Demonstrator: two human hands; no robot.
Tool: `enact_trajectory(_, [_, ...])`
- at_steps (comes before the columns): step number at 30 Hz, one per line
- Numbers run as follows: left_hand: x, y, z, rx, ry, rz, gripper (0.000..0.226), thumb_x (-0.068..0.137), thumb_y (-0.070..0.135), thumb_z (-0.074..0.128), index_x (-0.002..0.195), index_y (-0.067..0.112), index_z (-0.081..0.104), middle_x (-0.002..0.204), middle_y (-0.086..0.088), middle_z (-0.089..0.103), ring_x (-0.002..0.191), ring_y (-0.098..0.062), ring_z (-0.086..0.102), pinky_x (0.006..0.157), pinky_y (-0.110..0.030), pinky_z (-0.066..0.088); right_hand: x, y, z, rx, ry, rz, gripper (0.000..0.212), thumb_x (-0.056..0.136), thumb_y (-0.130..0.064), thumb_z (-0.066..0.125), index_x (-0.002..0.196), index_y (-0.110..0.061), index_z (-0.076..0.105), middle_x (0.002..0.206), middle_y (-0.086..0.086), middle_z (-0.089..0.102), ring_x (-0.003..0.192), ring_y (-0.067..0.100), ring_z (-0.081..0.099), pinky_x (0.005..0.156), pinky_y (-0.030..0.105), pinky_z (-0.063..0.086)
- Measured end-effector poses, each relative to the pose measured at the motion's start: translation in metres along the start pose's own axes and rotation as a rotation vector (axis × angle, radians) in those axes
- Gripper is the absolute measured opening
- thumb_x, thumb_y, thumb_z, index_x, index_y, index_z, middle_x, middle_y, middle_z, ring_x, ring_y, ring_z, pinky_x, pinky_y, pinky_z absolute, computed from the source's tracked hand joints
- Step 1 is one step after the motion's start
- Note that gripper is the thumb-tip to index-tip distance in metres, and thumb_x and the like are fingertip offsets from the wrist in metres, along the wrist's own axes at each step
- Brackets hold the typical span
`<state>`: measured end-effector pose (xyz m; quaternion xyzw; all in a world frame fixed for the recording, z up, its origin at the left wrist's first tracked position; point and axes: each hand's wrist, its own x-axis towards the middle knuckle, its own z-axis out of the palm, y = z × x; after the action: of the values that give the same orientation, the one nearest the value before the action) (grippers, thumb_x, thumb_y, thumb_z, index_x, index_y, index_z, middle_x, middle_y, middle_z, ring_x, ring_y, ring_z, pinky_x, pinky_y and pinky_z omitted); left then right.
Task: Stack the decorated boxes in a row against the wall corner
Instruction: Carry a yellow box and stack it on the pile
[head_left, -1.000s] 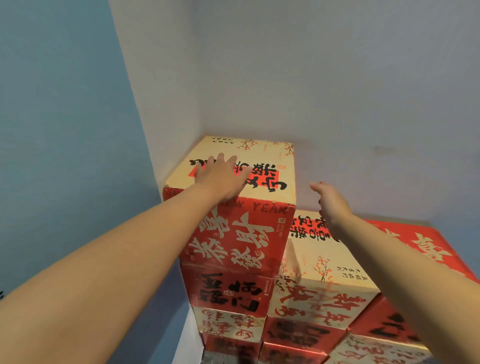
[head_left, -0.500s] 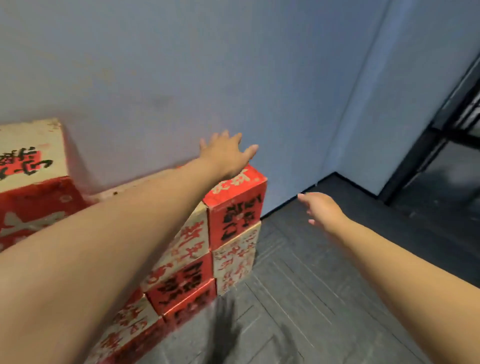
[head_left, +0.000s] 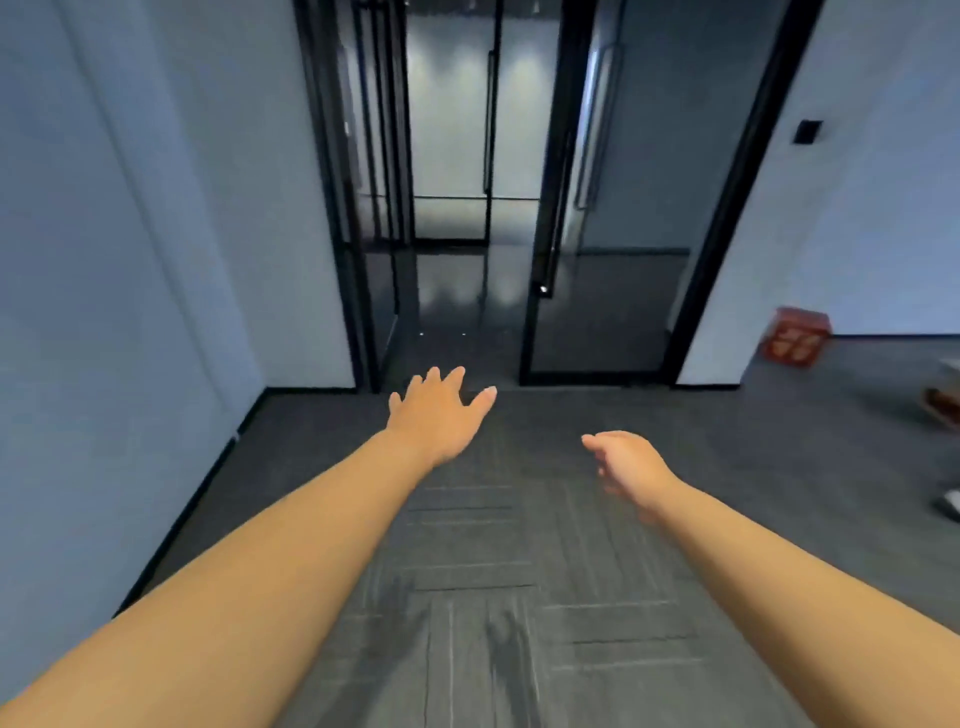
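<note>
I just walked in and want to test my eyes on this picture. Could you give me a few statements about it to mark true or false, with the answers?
1. The left hand and the right hand hold nothing. True.
2. The left hand is clenched in a fist. False: its fingers are spread open.
3. A red decorated box sits on the floor by the wall on the right. True.
4. A tall pile of boxes stands straight ahead. False: dark-framed glass doors stand ahead.
</note>
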<state>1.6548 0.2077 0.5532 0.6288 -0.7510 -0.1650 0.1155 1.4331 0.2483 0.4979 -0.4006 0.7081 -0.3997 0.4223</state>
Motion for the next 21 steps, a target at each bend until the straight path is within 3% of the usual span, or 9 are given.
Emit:
enact_trajectory(3, [0.049,0.081,0.046,-0.015,-0.126,0.148,0.071,0.097,0.062,0.027,0.155,0.023,0.018,0.162,-0.008,0.013,0.150,-0.028,0.010,0.120,-0.051,0.012,0.023,0.036,-0.083,0.042,0.183,0.091,0.013,0.094,-0.030,0.060,0.084,-0.021,0.055,0.083,-0.004,0.049,0.077,0.017,0.047,0.060,0.026,0.035])
enact_trajectory(7, [0.111,0.181,0.110,-0.008,-0.279,0.324,0.072,0.096,0.063,0.026,0.156,0.023,0.015,0.163,-0.007,0.011,0.150,-0.028,0.010,0.120,-0.050,0.011,0.041,0.078,-0.172,0.138,0.442,0.194,0.017,0.092,-0.028,0.062,0.104,-0.017,0.060,0.090,-0.001,0.053,0.088,0.021,0.051,0.076,0.031,0.039])
enact_trajectory(11, [0.144,0.285,0.170,0.001,-0.446,0.517,0.074,0.096,0.064,0.028,0.155,0.022,0.015,0.163,-0.009,0.011,0.149,-0.028,0.014,0.119,-0.048,0.019,0.030,0.114,-0.249,0.190,0.672,0.315,0.014,0.092,-0.025,0.062,0.100,-0.013,0.062,0.082,0.004,0.054,0.073,0.021,0.050,0.068,0.031,0.038])
enact_trajectory(15, [0.156,0.384,0.226,0.012,-0.549,0.707,0.074,0.096,0.063,0.031,0.155,0.021,0.017,0.162,-0.009,0.014,0.148,-0.028,0.018,0.118,-0.046,0.022,0.024,0.149,-0.318,0.250,0.833,0.409,0.021,0.094,-0.024,0.060,0.108,-0.010,0.061,0.093,0.007,0.058,0.084,0.024,0.053,0.076,0.035,0.043])
enact_trajectory(18, [0.167,0.455,0.273,0.034,-0.606,0.824,0.074,0.095,0.062,0.033,0.155,0.021,0.017,0.162,-0.008,0.016,0.147,-0.028,0.020,0.117,-0.047,0.023,0.031,0.179,-0.368,0.276,0.917,0.453,0.025,0.094,-0.026,0.059,0.114,-0.011,0.062,0.109,0.007,0.060,0.103,0.029,0.058,0.091,0.041,0.046])
enact_trajectory(21, [0.186,0.533,0.319,0.048,-0.637,0.891,0.074,0.095,0.061,0.035,0.155,0.021,0.017,0.162,-0.008,0.016,0.147,-0.029,0.020,0.117,-0.048,0.023,0.059,0.211,-0.432,0.315,0.972,0.485,0.023,0.095,-0.026,0.059,0.113,-0.012,0.060,0.112,0.007,0.060,0.107,0.031,0.059,0.091,0.042,0.047])
